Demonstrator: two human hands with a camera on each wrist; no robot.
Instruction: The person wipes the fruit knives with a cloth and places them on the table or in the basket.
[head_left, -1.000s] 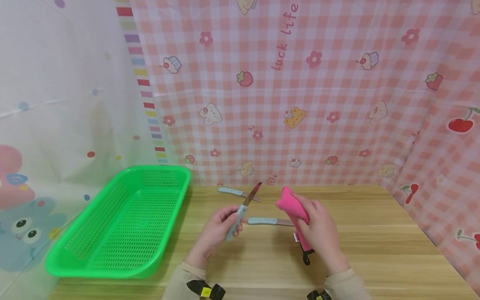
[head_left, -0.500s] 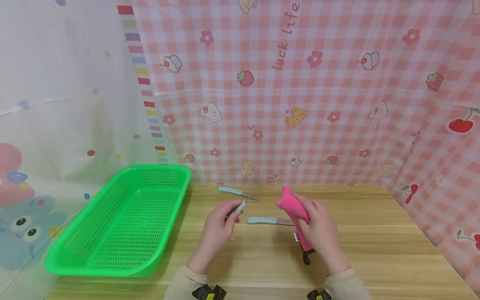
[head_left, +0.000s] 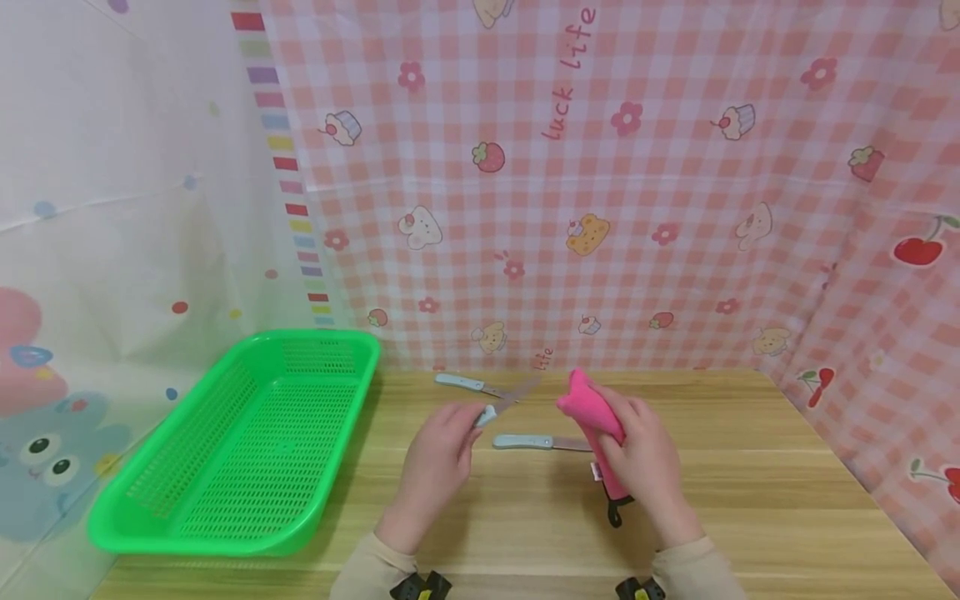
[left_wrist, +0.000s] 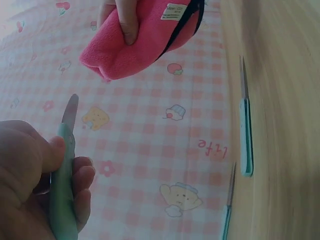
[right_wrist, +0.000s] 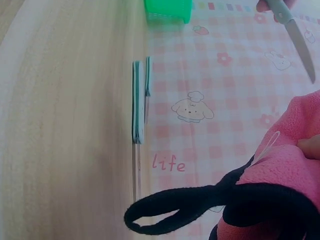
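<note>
My left hand (head_left: 441,454) grips a small knife by its pale blue-green handle (left_wrist: 62,185), above the table. The knife's blade (right_wrist: 301,47) points away from the fingers, toward the back right in the head view. In my right hand (head_left: 647,457) is a bunched pink fleecy cloth (head_left: 588,410), with black edging, a black loop (right_wrist: 170,205) and a small white label (left_wrist: 173,12). Blade and cloth are apart. A second knife (head_left: 523,442) lies on the table between the hands, its tip hidden behind the cloth. Farther back lies a third knife (head_left: 459,382).
A green perforated plastic basket (head_left: 322,492) stands at the left on the wooden table (head_left: 525,533). Behind the table hangs a pink checked curtain (head_left: 525,208); a white printed sheet (head_left: 135,250) is at the left.
My left hand has turned the knife: its handle was widely visible, then the blade dropped from sight, and now the blade shows again. My right hand and cloth have barely moved.
</note>
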